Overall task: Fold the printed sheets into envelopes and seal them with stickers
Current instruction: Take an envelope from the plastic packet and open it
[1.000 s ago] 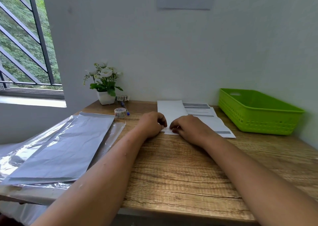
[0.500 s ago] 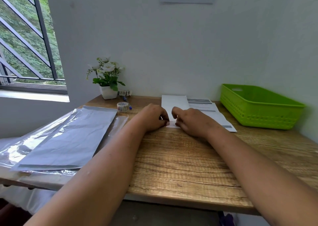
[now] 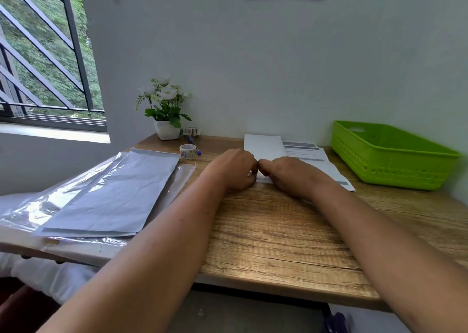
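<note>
White paper is what both hands are working: a folded sheet (image 3: 263, 146) lies toward the far edge of the wooden tabletop (image 3: 278, 231), about midway along it, resting on the left part of a stack of printed sheets (image 3: 312, 159). The left hand (image 3: 235, 170) and right hand (image 3: 288, 176) meet knuckle to knuckle at its near edge, fingers curled down onto the paper and apparently nipping that edge. The fingertips themselves are hidden, so pinching versus pressing is my reading. Held this way, the hands probably keep the layers lined up while a fold is set. A green plastic basket (image 3: 395, 155) waits at the far right corner, likely for finished envelopes. A sticker tape roll (image 3: 188, 151) and a pen (image 3: 194, 146) lie near the far left corner, in reach for sealing, by a potted white flower (image 3: 166, 109) and a second roll (image 3: 190, 131). Grey sheets in a clear plastic sleeve (image 3: 114, 193) overhang the left edge. Behind are a plain pale wall and a barred window (image 3: 43, 53) with foliage outside.
</note>
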Motion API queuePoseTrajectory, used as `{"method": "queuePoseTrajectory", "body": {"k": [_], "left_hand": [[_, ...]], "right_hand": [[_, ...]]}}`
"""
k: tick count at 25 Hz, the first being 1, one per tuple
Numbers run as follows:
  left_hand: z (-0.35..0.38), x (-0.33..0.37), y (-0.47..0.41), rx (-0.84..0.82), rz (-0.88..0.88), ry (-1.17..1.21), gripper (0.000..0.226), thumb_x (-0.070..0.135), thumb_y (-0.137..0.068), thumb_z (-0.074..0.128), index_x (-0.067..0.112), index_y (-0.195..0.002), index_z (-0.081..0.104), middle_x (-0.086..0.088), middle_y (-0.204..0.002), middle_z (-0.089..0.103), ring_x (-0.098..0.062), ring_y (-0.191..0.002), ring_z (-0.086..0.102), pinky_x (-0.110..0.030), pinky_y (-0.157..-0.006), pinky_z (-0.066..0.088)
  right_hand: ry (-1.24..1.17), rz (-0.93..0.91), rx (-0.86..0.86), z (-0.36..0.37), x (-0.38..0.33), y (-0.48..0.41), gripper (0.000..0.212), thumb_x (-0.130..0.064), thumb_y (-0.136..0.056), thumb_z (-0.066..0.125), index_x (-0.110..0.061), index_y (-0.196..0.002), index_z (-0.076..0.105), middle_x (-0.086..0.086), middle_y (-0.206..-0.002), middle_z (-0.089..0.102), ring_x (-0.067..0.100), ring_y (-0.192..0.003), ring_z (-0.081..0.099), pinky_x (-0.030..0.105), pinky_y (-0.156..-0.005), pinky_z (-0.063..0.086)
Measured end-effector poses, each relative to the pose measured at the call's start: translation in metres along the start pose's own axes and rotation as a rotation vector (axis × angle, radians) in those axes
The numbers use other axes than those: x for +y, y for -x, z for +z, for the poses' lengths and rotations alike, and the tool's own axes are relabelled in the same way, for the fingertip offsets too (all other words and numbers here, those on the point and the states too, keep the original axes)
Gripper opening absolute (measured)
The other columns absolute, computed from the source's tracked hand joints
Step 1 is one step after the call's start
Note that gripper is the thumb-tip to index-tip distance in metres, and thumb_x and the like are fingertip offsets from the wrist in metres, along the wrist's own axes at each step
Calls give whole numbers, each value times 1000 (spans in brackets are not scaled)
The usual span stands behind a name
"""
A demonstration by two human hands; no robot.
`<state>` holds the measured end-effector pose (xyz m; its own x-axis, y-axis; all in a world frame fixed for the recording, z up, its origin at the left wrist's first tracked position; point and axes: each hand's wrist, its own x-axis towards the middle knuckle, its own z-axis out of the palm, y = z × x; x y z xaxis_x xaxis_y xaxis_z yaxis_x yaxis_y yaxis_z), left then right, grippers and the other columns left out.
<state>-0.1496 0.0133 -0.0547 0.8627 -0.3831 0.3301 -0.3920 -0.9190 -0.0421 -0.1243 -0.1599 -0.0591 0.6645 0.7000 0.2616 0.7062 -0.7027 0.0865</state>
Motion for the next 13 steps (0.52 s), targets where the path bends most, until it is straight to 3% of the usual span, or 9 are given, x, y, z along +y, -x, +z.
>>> {"method": "queuePoseTrajectory", "body": {"k": [3, 6, 11, 13], "left_hand": [[0, 1, -2, -8, 10, -28, 30, 23, -90, 51, 19, -114, 68, -2, -114, 66, -19, -105, 58, -29, -87, 41], [-1, -5, -2, -15, -31, 23, 28, 25, -89, 53, 23, -111, 69, 2, -113, 67, -17, -103, 59, -26, -84, 38], [-1, -5, -1, -26, -30, 67, 30, 28, -90, 52, 25, -116, 67, 2, -115, 67, -16, -106, 59, -26, -86, 39], [1, -5, -2, -11, -30, 85, 31, 29, -89, 53, 26, -118, 67, 1, -115, 66, -18, -107, 59, -27, -84, 39]], "right_hand": [[-152, 71, 12, -3, 6, 3, 11, -18, -91, 55, -21, -102, 52, 5, -97, 69, 21, -89, 64, 37, -80, 53], [-154, 62, -14, -6, 10, 1, 11, -17, -89, 58, -22, -98, 53, 2, -95, 69, 20, -90, 65, 37, -81, 53], [1, -12, -34, -8, 4, 0, 17, -11, -90, 46, -28, -87, 45, -1, -83, 60, 21, -78, 57, 33, -66, 45], [32, -43, -40, -7, 1, 0, 15, -12, -93, 44, -24, -89, 51, -1, -82, 55, 18, -75, 53, 29, -64, 39]]}}
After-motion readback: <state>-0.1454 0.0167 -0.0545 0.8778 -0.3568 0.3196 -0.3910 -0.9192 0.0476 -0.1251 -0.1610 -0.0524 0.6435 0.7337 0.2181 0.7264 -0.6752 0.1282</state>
